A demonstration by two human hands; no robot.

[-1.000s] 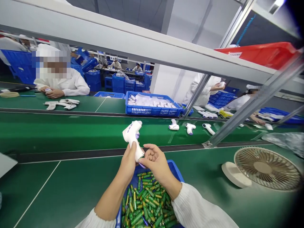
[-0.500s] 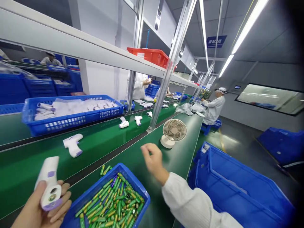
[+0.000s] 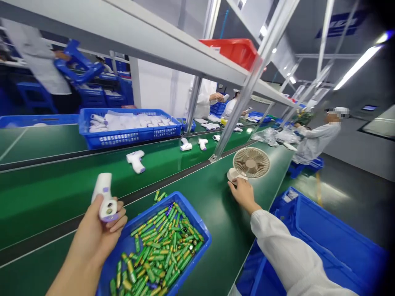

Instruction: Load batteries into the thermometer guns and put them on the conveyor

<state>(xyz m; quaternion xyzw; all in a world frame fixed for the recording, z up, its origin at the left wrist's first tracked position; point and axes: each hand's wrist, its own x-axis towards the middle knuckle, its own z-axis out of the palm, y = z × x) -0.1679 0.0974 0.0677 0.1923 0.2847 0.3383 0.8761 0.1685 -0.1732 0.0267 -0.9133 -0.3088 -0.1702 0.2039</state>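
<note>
My left hand (image 3: 101, 222) is wrapped round a white and purple thermometer gun (image 3: 103, 191), its open round end facing me. My right hand (image 3: 243, 193) touches the base of a beige desk fan (image 3: 251, 162); its thumb and fingers are apart at the base's front edge. Between my hands sits a blue bin (image 3: 202, 224) full of green and gold batteries (image 3: 166, 246), with a few loose batteries (image 3: 159, 196) beyond its far edge. More thermometer guns lie on the green belt (image 3: 160, 164), the closest being a white one (image 3: 135, 160).
A blue basket of white parts (image 3: 129, 137) stands beyond the belt. A metal post (image 3: 239, 107) rises ahead, with a red bin (image 3: 231, 51) on the shelf. Large blue crates (image 3: 327, 234) are at right. Several people in white work farther off.
My right hand has moved forward to the fan's base, and its fingers have spread. The view has turned left. A person carrying a blue stool-like object now shows at far left.
</note>
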